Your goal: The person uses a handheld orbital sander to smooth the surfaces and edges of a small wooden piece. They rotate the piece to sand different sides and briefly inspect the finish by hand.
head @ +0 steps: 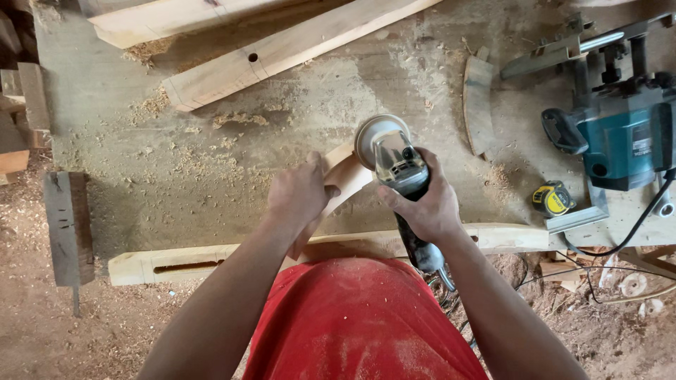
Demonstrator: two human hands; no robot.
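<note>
On the dusty tabletop [211, 176], the left hand [299, 193] presses a curved wood piece [348, 176] flat to steady it, while the right hand [422, 204] grips a grinder [394, 162], its disc against the wood's far end

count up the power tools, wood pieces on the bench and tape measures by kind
Power tools: 2, the angle grinder in the right hand and the teal router.
Wood pieces on the bench: 5, the curved piece under the left hand, a curved offcut, a slotted rail, two long boards.
Tape measures: 1, yellow.
Total: 8
</note>
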